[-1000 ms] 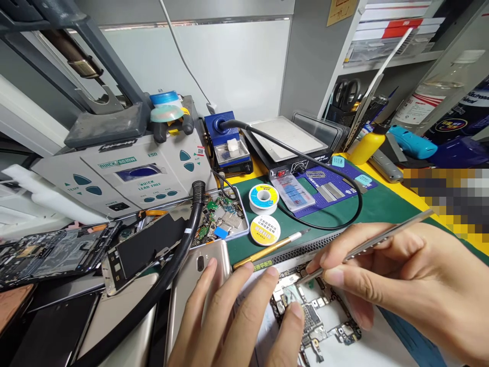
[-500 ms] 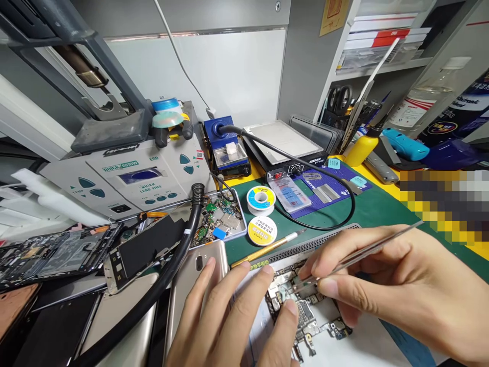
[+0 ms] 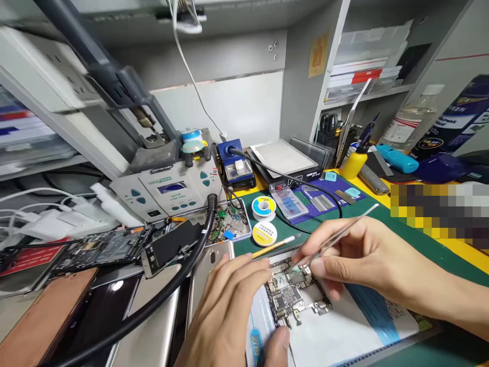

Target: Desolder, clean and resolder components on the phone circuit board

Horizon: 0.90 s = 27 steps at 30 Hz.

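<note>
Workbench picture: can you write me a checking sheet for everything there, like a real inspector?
Surface: green mat, partly covered.
Job's things: circuit board on a white sheet; tweezers pointing at its upper part.
Clutter: phones and a tray of small parts, towards the picture's left.
Hands: left hand beside the circuit board, fingers outstretched; right hand gripping the tweezers.
Cables: thick black hose crossing the phones; white cable by the back wall.
Surroundings: grey control box, clear bottle.

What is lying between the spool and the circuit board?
Head view: a round yellow and white container beside the spool, then a slim golden tool, then a dark perforated edge nearest the circuit board.
</note>
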### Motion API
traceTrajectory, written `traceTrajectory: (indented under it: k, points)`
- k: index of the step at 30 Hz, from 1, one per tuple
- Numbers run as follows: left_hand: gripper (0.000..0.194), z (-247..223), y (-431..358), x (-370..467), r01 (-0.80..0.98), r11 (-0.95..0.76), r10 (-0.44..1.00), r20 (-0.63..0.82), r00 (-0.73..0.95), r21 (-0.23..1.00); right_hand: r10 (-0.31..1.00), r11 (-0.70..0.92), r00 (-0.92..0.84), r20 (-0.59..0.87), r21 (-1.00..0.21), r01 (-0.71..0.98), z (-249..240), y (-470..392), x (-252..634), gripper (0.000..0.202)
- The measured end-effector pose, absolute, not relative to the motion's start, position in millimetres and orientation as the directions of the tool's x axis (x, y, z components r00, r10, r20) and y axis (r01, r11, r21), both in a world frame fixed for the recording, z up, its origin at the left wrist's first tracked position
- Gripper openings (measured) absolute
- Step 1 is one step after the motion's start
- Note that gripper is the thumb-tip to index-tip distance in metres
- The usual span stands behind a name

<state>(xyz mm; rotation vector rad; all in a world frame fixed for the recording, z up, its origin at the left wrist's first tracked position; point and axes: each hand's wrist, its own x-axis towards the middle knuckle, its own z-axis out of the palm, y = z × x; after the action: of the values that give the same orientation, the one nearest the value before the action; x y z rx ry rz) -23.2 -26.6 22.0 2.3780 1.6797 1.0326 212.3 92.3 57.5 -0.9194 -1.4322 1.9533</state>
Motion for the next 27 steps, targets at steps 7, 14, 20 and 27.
traceTrajectory:
  k: [7, 14, 20, 27]
  points:
    - [0.067, 31.3, -23.1, -29.1, 0.774, -0.391, 0.904, 0.368, 0.219, 0.498, 0.815, -0.234, -0.567, -0.118, -0.962, -0.137, 64.2, 98.1, 211.1, 0.032]
    - [0.059, 45.6, -18.0, -33.8, 0.685, -0.252, 0.954, 0.294, 0.058, 0.684, 0.894, -0.157, -0.445, -0.048, -0.965, -0.211, 73.9, 114.5, 219.1, 0.045]
    - [0.063, 75.5, -36.8, -43.3, 0.340, -0.063, 0.944, 0.167, -0.284, 0.938, 0.855, -0.068, -0.517, -0.033, -0.996, -0.050, 75.0, 115.1, 224.2, 0.031]
    - [0.057, 106.0, -33.7, -10.3, -0.009, 0.120, 0.941, -0.117, -0.318, 0.993, 0.823, 0.133, -0.568, -0.002, -0.972, 0.196, 73.7, 102.6, 223.3, 0.013]
